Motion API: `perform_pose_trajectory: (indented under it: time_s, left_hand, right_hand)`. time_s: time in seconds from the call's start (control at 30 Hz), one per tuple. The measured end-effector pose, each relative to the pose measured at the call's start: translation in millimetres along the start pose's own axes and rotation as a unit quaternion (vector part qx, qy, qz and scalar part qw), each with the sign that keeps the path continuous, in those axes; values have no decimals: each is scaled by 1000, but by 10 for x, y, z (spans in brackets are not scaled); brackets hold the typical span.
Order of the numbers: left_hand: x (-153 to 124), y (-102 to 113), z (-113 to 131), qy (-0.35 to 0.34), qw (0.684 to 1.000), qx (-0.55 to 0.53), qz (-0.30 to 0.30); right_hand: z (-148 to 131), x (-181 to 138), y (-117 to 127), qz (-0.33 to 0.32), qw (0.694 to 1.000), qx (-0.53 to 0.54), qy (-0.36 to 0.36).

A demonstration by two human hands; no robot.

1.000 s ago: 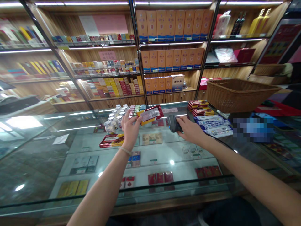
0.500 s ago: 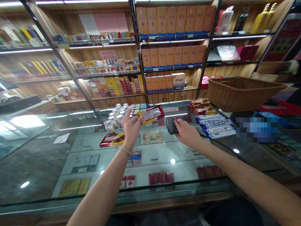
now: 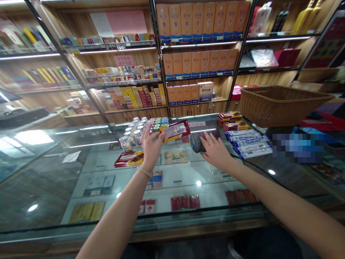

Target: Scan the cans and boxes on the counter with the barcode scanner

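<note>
My left hand (image 3: 151, 145) pinches one end of a chocolate bar pack (image 3: 176, 131) in a red and yellow wrapper. Its barcode label faces up toward me. To the right, my right hand (image 3: 215, 149) holds a dark handheld barcode scanner (image 3: 196, 143) between thumb and fingers, with some fingers lifted and spread. The scanner's head is close to the pack's right end. Below my left hand, more red and yellow chocolate packs (image 3: 128, 159) lie on the glass counter (image 3: 185, 201). Small lidded jars (image 3: 136, 131) stand in rows behind that hand.
Stacked red chocolate packs (image 3: 233, 121) and blue-and-white packets (image 3: 248, 143) lie on the right. A wicker basket (image 3: 280, 108) stands behind them. The scanner's cable (image 3: 258, 168) runs right beneath my forearm. Shelves with orange boxes (image 3: 199, 64) line the back.
The fingers of my right hand have loosened and spread over the scanner. My left hand and the chocolate pack have hardly moved; the view has shifted slightly.
</note>
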State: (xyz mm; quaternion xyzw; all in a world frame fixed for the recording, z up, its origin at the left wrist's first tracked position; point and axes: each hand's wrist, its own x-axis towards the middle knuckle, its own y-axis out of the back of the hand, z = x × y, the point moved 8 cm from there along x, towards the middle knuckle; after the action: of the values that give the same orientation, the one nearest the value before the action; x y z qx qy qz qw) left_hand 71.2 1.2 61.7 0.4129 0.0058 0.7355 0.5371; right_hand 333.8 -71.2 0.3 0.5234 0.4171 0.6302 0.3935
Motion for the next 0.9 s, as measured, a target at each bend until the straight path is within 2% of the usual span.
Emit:
perform_pose_trajectory:
  time_s: [0.4,0.67,0.8,0.9]
  left_hand:
    - [15,-22,28,-7,1000,-7,-15]
    - [2,10,110,-16,999,-25,-22]
    - [-1,15,146,-18,999,-23,-24]
    - [-3,-10,152,-14,999,-17,-35]
  right_hand:
    - [-8,-21,2,43,999,31,6]
    - [78,58,392,155,986,35,52]
    - [154,240,511,166,982,91,12]
    - [108,348,562,171,979,110,-1]
